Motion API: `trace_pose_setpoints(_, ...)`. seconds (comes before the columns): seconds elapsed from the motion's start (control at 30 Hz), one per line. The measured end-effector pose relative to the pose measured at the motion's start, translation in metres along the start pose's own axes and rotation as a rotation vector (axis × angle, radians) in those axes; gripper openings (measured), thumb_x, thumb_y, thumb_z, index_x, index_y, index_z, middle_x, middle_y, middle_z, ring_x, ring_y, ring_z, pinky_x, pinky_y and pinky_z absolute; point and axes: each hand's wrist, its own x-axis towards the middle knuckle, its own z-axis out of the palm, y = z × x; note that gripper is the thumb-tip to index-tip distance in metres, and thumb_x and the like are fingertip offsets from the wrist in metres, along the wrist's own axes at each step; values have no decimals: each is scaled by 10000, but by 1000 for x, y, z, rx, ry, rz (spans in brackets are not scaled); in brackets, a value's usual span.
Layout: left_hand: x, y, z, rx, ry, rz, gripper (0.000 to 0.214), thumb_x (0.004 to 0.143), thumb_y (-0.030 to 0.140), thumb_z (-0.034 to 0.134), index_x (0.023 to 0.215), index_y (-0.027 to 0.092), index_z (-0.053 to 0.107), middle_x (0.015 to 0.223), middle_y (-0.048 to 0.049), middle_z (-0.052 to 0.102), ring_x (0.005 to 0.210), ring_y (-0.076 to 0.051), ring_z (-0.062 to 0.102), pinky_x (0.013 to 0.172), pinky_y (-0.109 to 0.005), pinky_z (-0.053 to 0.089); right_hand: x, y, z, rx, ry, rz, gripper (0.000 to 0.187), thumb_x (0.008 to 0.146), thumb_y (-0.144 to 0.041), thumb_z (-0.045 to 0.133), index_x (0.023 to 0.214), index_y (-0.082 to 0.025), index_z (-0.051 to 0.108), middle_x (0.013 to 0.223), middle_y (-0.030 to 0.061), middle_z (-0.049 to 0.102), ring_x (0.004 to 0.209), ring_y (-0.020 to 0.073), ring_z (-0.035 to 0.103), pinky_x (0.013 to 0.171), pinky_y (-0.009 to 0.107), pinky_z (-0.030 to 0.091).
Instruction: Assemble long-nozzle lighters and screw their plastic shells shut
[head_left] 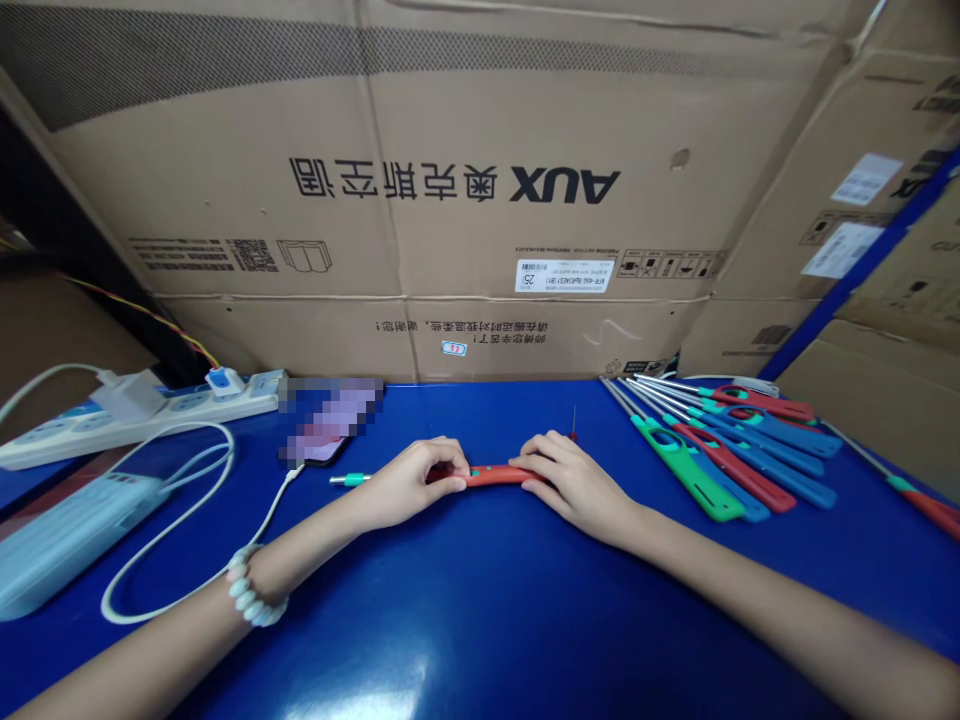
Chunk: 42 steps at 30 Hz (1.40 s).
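Note:
My left hand [420, 480] and my right hand [566, 478] both grip a red long-necked lighter [495, 474] that lies level just above the blue table [480, 620]. Its teal collar and metal tip [351, 479] stick out to the left of my left hand. My left fingers curl over the front of the red handle; my right fingers wrap its back end. A bead bracelet [251, 592] sits on my left wrist. A thin red pin [574, 424] stands behind my right hand.
A heap of several red, blue and green lighters [720, 450] lies at the right. A phone [326, 425], a white power strip [142, 405], a power bank [67, 530] and a looped white cable [172, 560] lie at the left. Large cardboard boxes [450, 180] wall off the back.

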Motion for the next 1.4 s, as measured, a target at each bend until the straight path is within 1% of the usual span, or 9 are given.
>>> trace_pose_setpoints(0.27, 0, 2, -1, 10, 4, -32, 173, 853, 292, 571, 761, 153, 616, 812, -30, 611, 751, -159, 546, 699, -279, 415, 0, 1, -1, 21, 8, -9, 228, 937, -222, 480, 1116, -166, 609, 1028, 86, 596, 913, 211, 507, 838, 372, 448)
trace_pose_setpoints(0.63, 0, 2, 0, 38, 16, -16, 105, 825, 184, 608, 727, 151, 626, 787, -19, 637, 753, -151, 559, 705, -262, 404, 1, 0, 0, 58, 18, 9, 202, 912, -199, 519, 1090, -161, 607, 1023, 83, 593, 911, 209, 507, 832, 358, 442)
trace_pose_setpoints(0.73, 0, 1, 1, 60, 17, -10, 91, 813, 143, 614, 723, 149, 623, 778, -17, 628, 745, -148, 554, 696, -258, 399, 3, -1, -1, 60, 9, 29, 176, 890, -185, 541, 1056, -170, 597, 1012, 71, 588, 918, 206, 510, 842, 359, 432)
trace_pose_setpoints(0.87, 1, 1, 4, 101, 20, 38, 86, 817, 133, 621, 733, 152, 616, 769, -15, 626, 764, -155, 548, 715, -266, 395, 12, -4, -2, 8, -12, 15, 91, 885, -198, 527, 939, -161, 590, 952, 70, 604, 861, 191, 527, 806, 341, 435)
trace_pose_setpoints(0.97, 0, 2, 5, 141, 24, 54, 91, 825, 134, 614, 737, 157, 607, 762, -14, 621, 772, -160, 540, 718, -270, 394, 22, -8, -1, -141, -79, -79, 124, 890, -185, 494, 904, -140, 609, 896, 87, 628, 831, 196, 551, 771, 327, 437)
trace_pose_setpoints(1.07, 0, 1, 5, 171, 16, 67, 97, 839, 146, 599, 743, 158, 598, 764, -15, 617, 771, -161, 536, 716, -272, 397, 32, -15, -5, -325, -203, -170, 126, 875, -155, 502, 879, -118, 622, 829, 98, 645, 776, 203, 583, 711, 319, 437)
trace_pose_setpoints(1.2, 0, 1, 4, 179, 2, 93, 91, 845, 148, 592, 754, 155, 591, 775, -20, 615, 772, -160, 535, 715, -272, 403, 41, -26, -11, -465, -351, -231, 106, 866, -109, 530, 813, -110, 622, 757, 95, 660, 704, 201, 615, 616, 295, 425)
trace_pose_setpoints(1.3, 0, 1, 3, 186, -6, 104, 88, 848, 149, 591, 760, 153, 593, 780, -24, 616, 771, -161, 537, 714, -272, 407, 45, -31, -10, -530, -388, -273, 110, 853, -62, 540, 793, -107, 620, 747, 98, 672, 677, 206, 628, 562, 286, 415)
trace_pose_setpoints(1.4, 0, 1, 3, 200, -12, 110, 89, 855, 153, 584, 767, 150, 596, 777, -29, 615, 769, -163, 537, 715, -275, 409, 45, -33, -3, -566, -379, -294, 121, 842, -37, 536, 781, -101, 619, 723, 110, 672, 648, 212, 627, 513, 281, 396)
